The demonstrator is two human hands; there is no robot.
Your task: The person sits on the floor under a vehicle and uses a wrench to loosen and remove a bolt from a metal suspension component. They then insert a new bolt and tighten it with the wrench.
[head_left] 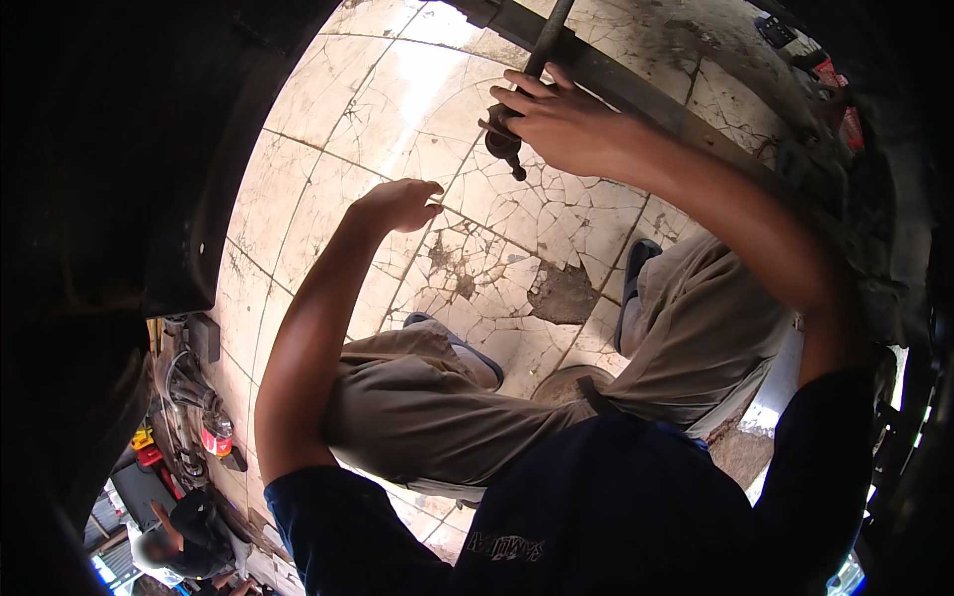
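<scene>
Now, rod: a dark metal rod (537,55) runs down from the top edge, ending in a grimy joint (502,139) with a small stud poking out below.
Right hand: right hand (561,124) is up on that joint, fingers (527,94) wrapped over it, thumb side hidden behind the metal.
Left hand: left hand (397,204) hangs in mid-air lower and to the left, well apart from the joint, fingers curled loosely together, holding nothing.
Bar: a long flat dark bar (636,89) slants from the top centre toward the right, passing behind the right hand.
Floor: pale tiled floor (397,89), badly cracked, with a dark broken patch (561,293) between the feet.
Legs: khaki trousers (427,407) and dark shoes, one (462,348) left, one (636,263) right, knees bent.
Left edge: a big black curved body panel (149,149) fills that side.
Lower left: cluttered parts and red containers (214,432); another person (189,536) in dark clothes crouches beyond.
Right edge: dark machinery, with red items (840,94) at the top.
</scene>
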